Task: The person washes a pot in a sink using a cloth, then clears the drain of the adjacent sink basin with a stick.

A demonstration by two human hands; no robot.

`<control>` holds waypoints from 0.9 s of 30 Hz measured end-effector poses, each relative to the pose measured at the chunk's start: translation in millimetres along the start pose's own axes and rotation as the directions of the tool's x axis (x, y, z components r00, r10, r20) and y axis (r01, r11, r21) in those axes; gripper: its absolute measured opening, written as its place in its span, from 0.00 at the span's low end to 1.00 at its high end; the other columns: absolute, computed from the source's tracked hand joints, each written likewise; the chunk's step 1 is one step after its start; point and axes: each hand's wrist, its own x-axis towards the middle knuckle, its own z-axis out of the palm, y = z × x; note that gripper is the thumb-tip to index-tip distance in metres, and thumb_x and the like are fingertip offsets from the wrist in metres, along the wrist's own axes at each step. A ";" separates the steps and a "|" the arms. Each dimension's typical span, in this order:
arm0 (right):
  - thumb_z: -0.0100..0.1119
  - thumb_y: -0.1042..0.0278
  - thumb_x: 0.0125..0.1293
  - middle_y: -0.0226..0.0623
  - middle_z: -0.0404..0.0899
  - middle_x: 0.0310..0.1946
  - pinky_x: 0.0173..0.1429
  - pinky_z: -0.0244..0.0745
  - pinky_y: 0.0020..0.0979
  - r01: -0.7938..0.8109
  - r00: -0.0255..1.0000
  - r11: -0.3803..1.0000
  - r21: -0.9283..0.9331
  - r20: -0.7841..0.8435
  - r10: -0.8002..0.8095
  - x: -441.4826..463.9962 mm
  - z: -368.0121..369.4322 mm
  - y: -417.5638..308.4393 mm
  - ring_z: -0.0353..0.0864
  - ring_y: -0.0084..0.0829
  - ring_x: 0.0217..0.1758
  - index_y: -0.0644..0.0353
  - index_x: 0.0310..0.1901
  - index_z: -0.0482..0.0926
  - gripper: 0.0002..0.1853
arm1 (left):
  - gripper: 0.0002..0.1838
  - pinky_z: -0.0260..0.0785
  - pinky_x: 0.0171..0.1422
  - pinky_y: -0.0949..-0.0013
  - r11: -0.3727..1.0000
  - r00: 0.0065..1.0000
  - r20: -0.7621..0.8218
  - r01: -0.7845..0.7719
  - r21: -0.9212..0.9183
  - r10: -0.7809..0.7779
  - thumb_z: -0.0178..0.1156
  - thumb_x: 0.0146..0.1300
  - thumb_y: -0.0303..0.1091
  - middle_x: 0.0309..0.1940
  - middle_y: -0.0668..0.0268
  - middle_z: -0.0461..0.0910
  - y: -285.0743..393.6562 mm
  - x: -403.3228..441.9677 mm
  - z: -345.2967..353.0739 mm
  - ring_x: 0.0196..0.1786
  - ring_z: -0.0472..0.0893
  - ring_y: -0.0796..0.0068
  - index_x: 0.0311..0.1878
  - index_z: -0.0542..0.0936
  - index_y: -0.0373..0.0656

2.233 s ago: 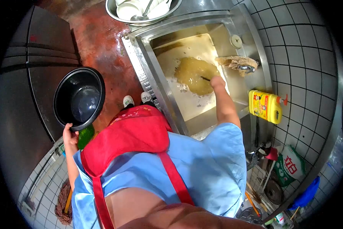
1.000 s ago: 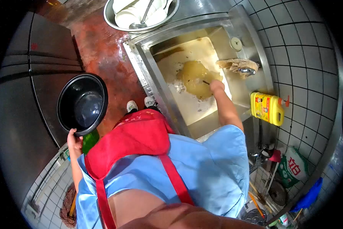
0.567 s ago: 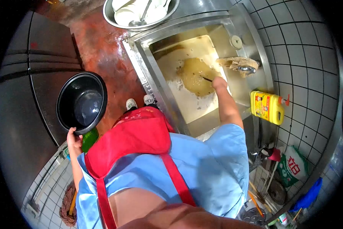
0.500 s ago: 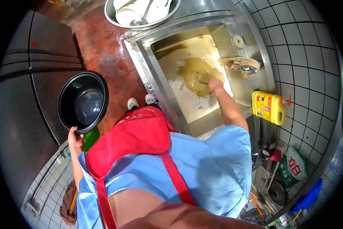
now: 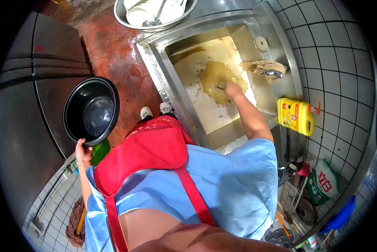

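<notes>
My left hand (image 5: pixel 83 152) is closed on the rim of a round black plastic basin (image 5: pixel 76 110), held out at my left side and tilted so its inside shows. A little pale liquid or shine lies at its bottom. My right hand (image 5: pixel 233 90) reaches into a stainless steel sink (image 5: pixel 176 93), with its fingers partly hidden in cloudy water (image 5: pixel 191 69). A short, thin piece sticks out by its fingertips; what it belongs to is hidden. Around the hand spreads a yellowish, disturbed patch with bubbles.
A metal bowl (image 5: pixel 118 14) of white dishes and a ladle (image 5: pixel 151 23) stands beyond the sink. A cloth-wrapped faucet (image 5: pixel 262 68) juts over the basin's right side. A yellow pump bottle (image 5: pixel 295 116) stands by the tiled wall. Dark cabinet doors (image 5: pixel 18 109) line the left.
My right hand has shifted slightly left and up in the water, and the yellowish patch has changed shape. My left hand and the black basin stay nearly still.
</notes>
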 end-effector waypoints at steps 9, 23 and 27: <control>0.40 0.63 0.54 0.42 0.73 0.43 0.51 0.65 0.34 -0.116 0.988 0.983 0.144 0.122 0.099 -14.3 -21.2 16.6 0.71 0.40 0.48 0.59 0.42 0.74 0.18 | 0.05 0.64 0.22 0.79 1.000 1.000 0.017 -0.016 -0.014 0.016 0.56 0.42 0.29 0.23 0.73 0.74 -1.4 -1.4 -2.0 0.25 0.73 0.78 0.26 0.71 0.46; 0.40 0.68 0.54 0.42 0.75 0.40 0.45 0.68 0.35 -0.011 0.996 1.000 -0.021 0.083 0.013 -23.1 -15.1 11.6 0.75 0.37 0.43 0.59 0.38 0.77 0.15 | 0.07 0.65 0.22 0.78 0.998 0.998 0.045 -0.049 -0.026 0.050 0.56 0.44 0.30 0.25 0.71 0.74 3.6 3.1 0.5 0.26 0.73 0.77 0.30 0.72 0.44; 0.41 0.67 0.53 0.44 0.75 0.38 0.45 0.68 0.35 0.020 1.000 1.000 0.008 -0.011 -0.020 -25.4 -11.1 -2.4 0.74 0.39 0.43 0.60 0.36 0.77 0.15 | 0.06 0.60 0.15 0.79 0.993 0.994 0.022 -0.105 -0.057 0.107 0.55 0.44 0.29 0.23 0.71 0.74 4.5 -7.4 7.8 0.20 0.72 0.77 0.28 0.71 0.44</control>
